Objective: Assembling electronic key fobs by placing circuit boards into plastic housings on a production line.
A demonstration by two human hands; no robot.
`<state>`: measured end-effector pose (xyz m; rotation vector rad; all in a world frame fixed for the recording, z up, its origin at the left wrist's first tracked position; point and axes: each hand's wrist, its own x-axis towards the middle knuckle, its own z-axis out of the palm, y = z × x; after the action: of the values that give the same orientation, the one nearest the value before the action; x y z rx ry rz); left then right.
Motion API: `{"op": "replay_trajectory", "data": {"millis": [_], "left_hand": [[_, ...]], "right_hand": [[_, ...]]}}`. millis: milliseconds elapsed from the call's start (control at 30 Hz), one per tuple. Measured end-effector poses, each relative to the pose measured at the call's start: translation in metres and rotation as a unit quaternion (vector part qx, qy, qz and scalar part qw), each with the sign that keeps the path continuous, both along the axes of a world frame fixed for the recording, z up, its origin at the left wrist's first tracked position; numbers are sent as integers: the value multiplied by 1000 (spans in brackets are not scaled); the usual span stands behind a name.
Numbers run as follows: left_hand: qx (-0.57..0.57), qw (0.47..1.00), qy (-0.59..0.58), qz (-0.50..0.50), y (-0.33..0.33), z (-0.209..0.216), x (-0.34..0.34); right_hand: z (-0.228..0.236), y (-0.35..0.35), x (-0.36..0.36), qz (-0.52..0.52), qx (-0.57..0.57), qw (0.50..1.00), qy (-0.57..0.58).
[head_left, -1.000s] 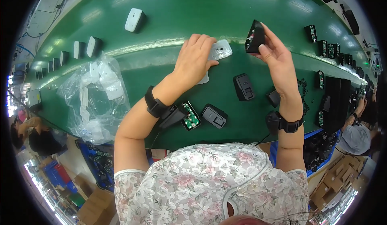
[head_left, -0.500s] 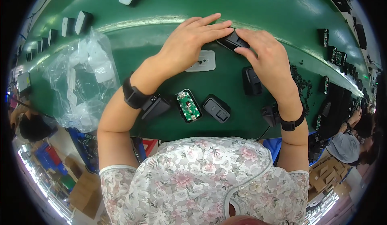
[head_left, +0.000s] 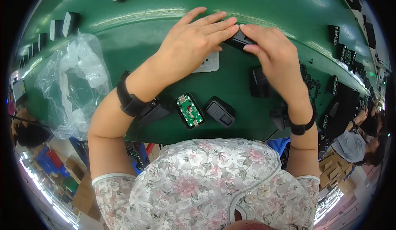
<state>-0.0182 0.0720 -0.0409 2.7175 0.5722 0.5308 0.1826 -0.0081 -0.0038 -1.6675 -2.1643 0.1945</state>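
My right hand [head_left: 275,48] is closed on a small black plastic case [head_left: 240,39], pinching its near edge between thumb and fingers. Stretched out and spread, my left hand [head_left: 190,40] reaches across from the left; its fingertips touch the case's far left end. Partly covered by that hand, a white plate [head_left: 211,63] lies on the table. Closer to me are a black shell with a green circuit board [head_left: 190,110] facing up and a closed black case [head_left: 220,112]. Another black case [head_left: 260,82] stands beside my right wrist, and one more [head_left: 152,113] sits under my left wrist.
A clear plastic bag with white parts [head_left: 78,81] lies on the left of the green table [head_left: 173,131]. Small black pieces [head_left: 312,81] are scattered at right. Rows of cases run along both sides, white-faced ones [head_left: 71,24] at left. Another person [head_left: 350,141] works far right.
My left hand's fingers have spread wider, and the held case has tilted, showing less of its top. The whole view has shifted slightly.
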Motion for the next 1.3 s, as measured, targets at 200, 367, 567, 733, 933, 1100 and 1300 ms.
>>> {"op": "replay_trajectory", "data": {"millis": [200, 367, 567, 733, 933, 1100, 1300], "left_hand": [[-82, 993, -61, 63, 14, 1, 31], [-392, 884, -180, 181, 0, 20, 17], [-434, 856, -215, 181, -17, 33, -2], [-450, 845, -210, 200, -11, 41, -3], [-459, 809, -238, 280, 70, -7, -7], [-489, 784, -185, 336, 109, -6, -15], [-403, 842, -45, 355, 115, 3, -19]], "right_hand": [[-8, 37, 33, -84, -200, 926, 309], [4, 8, 7, -57, -180, 842, 505], [14, 8, -11, -33, -140, 876, 460], [12, 18, -16, -61, -168, 863, 473], [11, 19, -3, -125, -15, 925, 357], [20, -12, 23, -149, -15, 933, 327], [25, -38, 21, -145, -19, 971, 191]]}}
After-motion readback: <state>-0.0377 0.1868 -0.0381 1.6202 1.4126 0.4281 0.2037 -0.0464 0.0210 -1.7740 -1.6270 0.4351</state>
